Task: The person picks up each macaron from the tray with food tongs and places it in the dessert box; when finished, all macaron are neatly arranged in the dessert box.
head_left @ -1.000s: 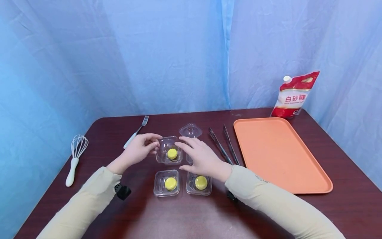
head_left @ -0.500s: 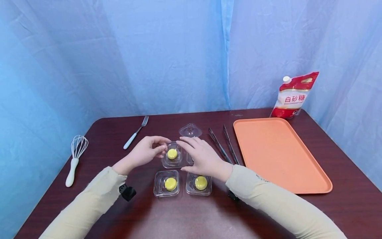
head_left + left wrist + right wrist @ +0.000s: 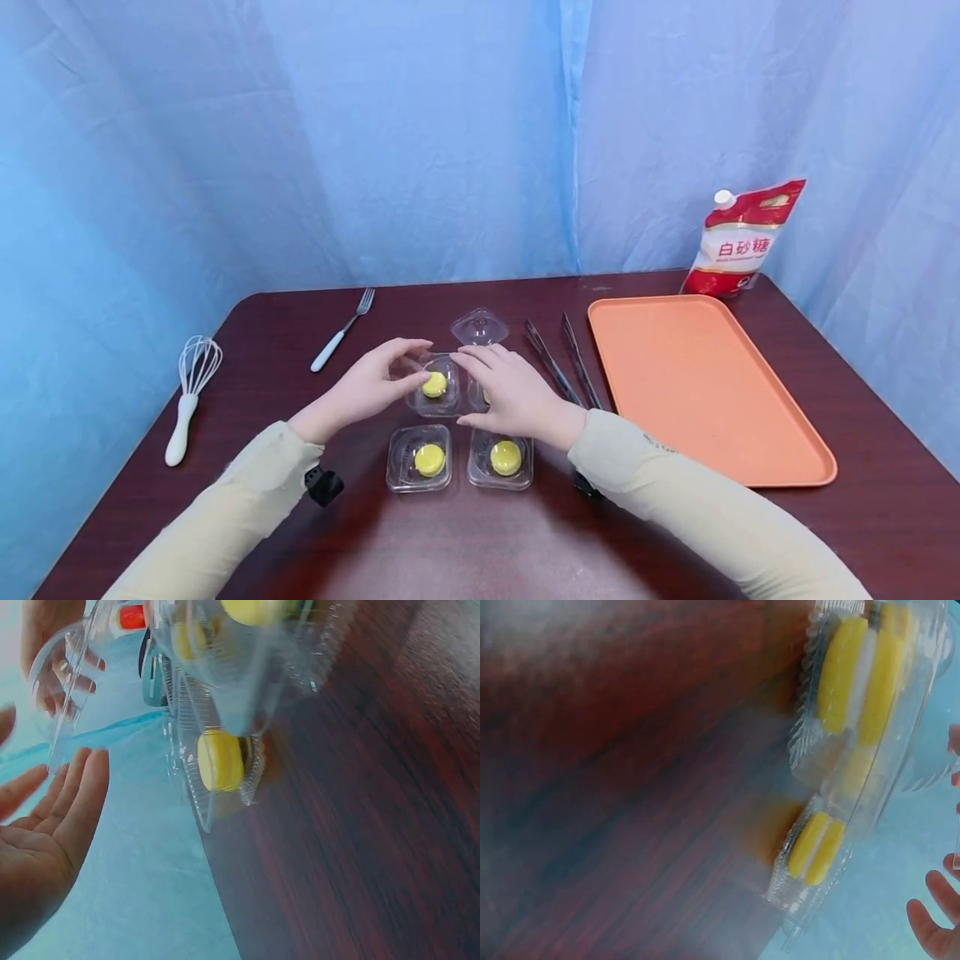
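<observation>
Four-sided clear plastic boxes, several of them, stand in two rows, each with a yellow macaron. The left hand (image 3: 367,386) is over the back left box (image 3: 437,407), whose macaron (image 3: 434,384) shows beside the thumb; its fingers look extended in the left wrist view. The right hand (image 3: 517,394) spreads its fingers above the back right box, hiding most of it. Behind that hand, a clear lid (image 3: 480,325) is raised. Closer to the person are the front left box (image 3: 401,481) and front right box (image 3: 480,478). Whether fingertips touch any lid, I cannot tell.
Black tongs (image 3: 558,367) lie right of the boxes, beside an orange tray (image 3: 705,383). A red and white sugar bag (image 3: 738,242) stands at the back right. On the left are a fork (image 3: 337,333) and a whisk (image 3: 189,400). A blue curtain (image 3: 420,150) hangs behind.
The left hand has moved right and lowered the tilted lid of the back left box, then loosened its fingers. The right hand has stayed nearly in place.
</observation>
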Demonstrator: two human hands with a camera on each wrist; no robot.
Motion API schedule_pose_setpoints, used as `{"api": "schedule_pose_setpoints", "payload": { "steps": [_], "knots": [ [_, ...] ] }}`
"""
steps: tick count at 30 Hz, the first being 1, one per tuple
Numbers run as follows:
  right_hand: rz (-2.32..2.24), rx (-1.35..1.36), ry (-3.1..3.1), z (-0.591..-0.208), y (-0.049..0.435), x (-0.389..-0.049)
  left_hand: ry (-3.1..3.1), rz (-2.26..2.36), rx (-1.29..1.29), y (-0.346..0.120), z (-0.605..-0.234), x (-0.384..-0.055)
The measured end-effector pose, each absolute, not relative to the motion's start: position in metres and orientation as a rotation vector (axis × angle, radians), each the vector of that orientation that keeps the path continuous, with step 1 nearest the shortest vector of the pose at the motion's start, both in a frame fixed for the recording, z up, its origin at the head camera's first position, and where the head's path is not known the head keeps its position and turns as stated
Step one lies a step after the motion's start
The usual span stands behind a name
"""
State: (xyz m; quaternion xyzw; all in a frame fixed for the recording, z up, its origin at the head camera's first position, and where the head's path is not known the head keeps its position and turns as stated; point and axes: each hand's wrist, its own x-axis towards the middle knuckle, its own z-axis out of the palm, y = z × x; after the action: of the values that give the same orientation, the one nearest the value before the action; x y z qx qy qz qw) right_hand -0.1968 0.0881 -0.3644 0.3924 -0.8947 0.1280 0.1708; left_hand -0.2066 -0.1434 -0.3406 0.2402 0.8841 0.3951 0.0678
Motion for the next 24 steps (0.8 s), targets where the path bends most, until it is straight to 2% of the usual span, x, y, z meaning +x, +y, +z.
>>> {"api": "schedule_pose_setpoints", "payload": {
  "steps": [7, 24],
  "knots": [
    [0.394, 1.115, -2.592, -0.365, 0.088, -0.206, 2.833, 0.896, 1.043, -0.144, -0.347, -0.206],
    [0.536, 1.163, -2.802, -0.361, 0.072, -0.224, 2.887, 0.817, 1.025, -0.153, -0.357, -0.215]
  ]
}}
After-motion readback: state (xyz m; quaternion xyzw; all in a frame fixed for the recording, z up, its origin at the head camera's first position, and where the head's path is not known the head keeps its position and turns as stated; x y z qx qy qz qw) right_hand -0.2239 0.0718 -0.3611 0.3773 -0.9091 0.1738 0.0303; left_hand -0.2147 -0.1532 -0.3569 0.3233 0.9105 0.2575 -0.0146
